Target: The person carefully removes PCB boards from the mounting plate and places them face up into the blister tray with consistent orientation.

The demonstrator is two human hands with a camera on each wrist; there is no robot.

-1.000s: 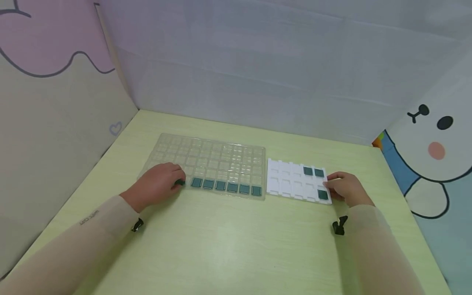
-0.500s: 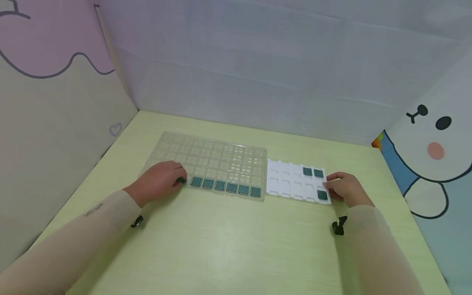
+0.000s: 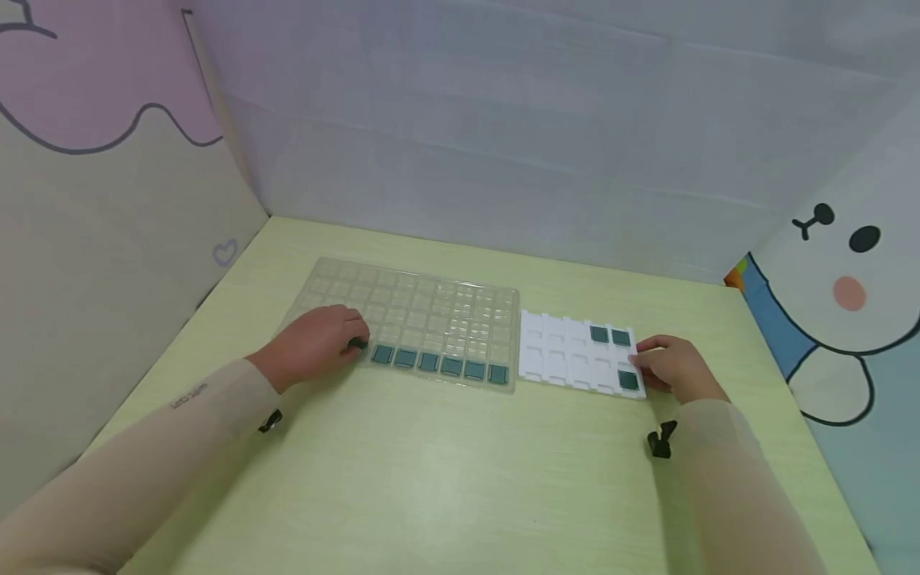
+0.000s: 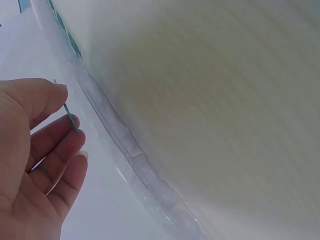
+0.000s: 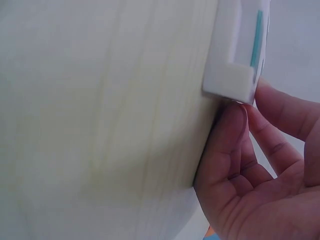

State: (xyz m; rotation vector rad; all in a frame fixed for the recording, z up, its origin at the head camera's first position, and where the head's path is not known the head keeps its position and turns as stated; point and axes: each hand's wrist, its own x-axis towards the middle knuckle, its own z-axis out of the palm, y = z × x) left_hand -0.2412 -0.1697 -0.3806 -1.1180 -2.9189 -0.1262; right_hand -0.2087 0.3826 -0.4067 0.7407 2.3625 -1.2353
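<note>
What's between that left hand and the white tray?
In the head view, six green squares in the clear tray lie between the left hand and the white tray.

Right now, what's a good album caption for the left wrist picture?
A left hand pinches a thin green piece near a clear tray.

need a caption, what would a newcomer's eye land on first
Probably the row of six green squares along the near edge of the clear tray, beside the left hand pinching another square. Next, the white tray to the right, with three more squares, its right end held by the right hand.
</note>
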